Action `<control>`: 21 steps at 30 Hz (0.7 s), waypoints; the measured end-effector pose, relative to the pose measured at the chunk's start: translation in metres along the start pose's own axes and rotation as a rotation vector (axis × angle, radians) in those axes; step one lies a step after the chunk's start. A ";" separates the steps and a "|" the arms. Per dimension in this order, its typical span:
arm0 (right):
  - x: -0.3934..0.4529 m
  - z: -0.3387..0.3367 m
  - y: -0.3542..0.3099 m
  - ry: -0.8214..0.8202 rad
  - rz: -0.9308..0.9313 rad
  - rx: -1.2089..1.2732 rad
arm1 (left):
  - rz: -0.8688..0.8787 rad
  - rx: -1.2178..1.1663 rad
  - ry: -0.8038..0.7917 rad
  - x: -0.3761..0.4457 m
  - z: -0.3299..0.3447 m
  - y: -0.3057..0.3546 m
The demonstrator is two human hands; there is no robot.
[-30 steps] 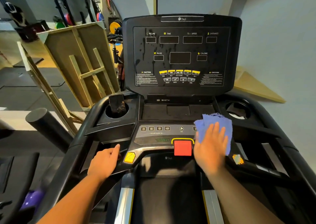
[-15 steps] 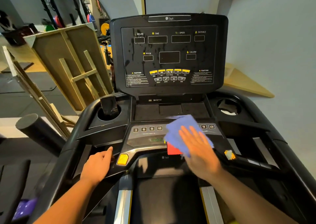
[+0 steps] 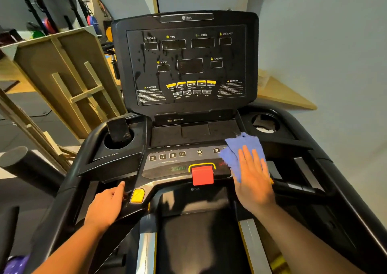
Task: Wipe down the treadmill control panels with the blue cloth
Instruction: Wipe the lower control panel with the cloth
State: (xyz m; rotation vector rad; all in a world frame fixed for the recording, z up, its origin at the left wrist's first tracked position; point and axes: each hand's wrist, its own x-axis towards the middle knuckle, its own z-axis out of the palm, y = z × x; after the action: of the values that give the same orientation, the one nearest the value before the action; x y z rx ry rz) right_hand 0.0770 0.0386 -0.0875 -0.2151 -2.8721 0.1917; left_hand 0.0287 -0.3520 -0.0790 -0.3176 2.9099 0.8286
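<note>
Right hand [image 3: 252, 178] lies flat, palm down, fingers [image 3: 245, 155] straight and slightly spread, pressing the blue cloth [image 3: 240, 148] onto the right end of the lower control panel [image 3: 167, 165] — the forearm runs in from the bottom right corner. The cloth is bunched, poking out ahead of the fingertips and off to their left, just beside the red stop button [image 3: 202, 175] but apart from it. It covers the speed keys on that side; only a "3" shows at its left edge, the rest hidden.

Left hand [image 3: 106, 205] sits on the left handlebar [image 3: 117, 169], fingers curled round the bar, thumb pointing forward, next to the yellow button [image 3: 137, 195]. How far the fingers wrap underneath — can't tell, the hand's own back blocks it.

Upper console [image 3: 186, 64] stands tilted back, displays dark, streaks of droplets on its left half. The small caution print is too blurred to read. A dark object stands in the left cup holder [image 3: 118, 135], too dim to identify.
</note>
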 end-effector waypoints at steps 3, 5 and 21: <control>-0.045 0.006 0.019 0.071 0.072 0.046 | -0.019 0.006 0.012 0.001 0.000 0.000; -0.059 0.011 0.016 0.058 0.143 0.042 | -0.014 0.005 0.020 0.001 0.000 0.001; -0.081 0.021 0.026 0.070 0.119 0.074 | -0.013 -0.002 -0.011 0.005 0.004 -0.005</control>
State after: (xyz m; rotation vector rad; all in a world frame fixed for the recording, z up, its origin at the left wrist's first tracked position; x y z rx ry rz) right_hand 0.1521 0.0482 -0.1311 -0.3711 -2.7782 0.3063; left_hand 0.0252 -0.3550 -0.0853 -0.3309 2.8937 0.8282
